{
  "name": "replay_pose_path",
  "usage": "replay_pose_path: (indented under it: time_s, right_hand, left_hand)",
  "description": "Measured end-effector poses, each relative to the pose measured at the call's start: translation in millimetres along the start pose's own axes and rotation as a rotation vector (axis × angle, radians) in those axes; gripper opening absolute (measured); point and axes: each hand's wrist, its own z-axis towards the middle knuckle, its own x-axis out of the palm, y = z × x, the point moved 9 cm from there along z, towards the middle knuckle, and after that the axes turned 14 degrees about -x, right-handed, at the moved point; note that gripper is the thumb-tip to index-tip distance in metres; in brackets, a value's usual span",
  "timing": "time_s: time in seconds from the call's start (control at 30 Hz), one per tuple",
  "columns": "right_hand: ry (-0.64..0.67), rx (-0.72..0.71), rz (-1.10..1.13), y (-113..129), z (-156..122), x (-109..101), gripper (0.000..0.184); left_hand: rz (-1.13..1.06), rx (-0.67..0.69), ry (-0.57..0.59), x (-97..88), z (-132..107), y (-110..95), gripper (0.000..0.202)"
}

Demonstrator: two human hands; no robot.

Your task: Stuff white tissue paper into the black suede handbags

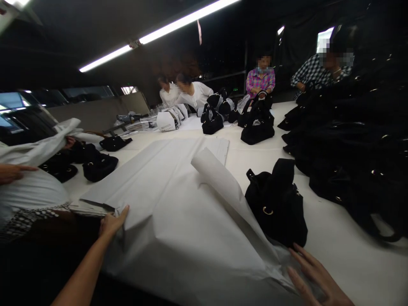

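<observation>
A large sheet of white paper [181, 242] lies across a stack of flat paper in front of me, its near side lifted and its right edge curled up. My left hand [112, 223] is closed on the left edge of the sheet, thumb on top. At the lower right, my right hand [314, 276] has the sheet's crumpled right corner between thumb and fingers. Just beyond that hand, a black handbag [277, 208] with gold rings stands upright, against the curled paper. My right fingertips are close to its base; I cannot tell if they touch it.
A big pile of black bags [357, 140] fills the right side. More black handbags [258, 123] stand at the table's far middle, near white paper-wrapped pieces [167, 121]. At left, a co-worker's hand [15, 173] is beside white paper and black bags [100, 165]. Several people work across the table.
</observation>
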Motion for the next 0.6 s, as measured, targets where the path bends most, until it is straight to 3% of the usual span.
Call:
replay_pose_path:
  time_s: [0.13, 0.23, 0.33, 0.47, 0.6]
  right_hand:
    - [-0.008, 0.095, -0.189, 10.5, 30.7, 2.4, 0.07]
    - [0.06, 0.163, -0.236, 27.9, 48.2, 6.8, 0.079]
    - [0.084, 0.27, -0.122, 39.4, 51.3, -0.8, 0.073]
    - [0.175, 0.409, 0.228, 55.1, 42.6, -4.5, 0.061]
    - [0.404, 0.344, 0.381, 88.7, 41.8, 17.8, 0.07]
  left_hand:
    - [-0.097, 0.01, 0.237, 10.0, -34.7, 15.6, 0.061]
    - [-0.147, 0.061, 0.397, 21.3, -81.6, 17.5, 0.059]
    - [-0.188, 0.197, 0.499, 23.2, -130.0, 4.5, 0.063]
    - [-0.065, 0.509, 0.454, 12.7, -177.1, -33.5, 0.064]
    - [0.062, 0.779, 0.357, 13.9, -219.6, -70.9, 0.059]
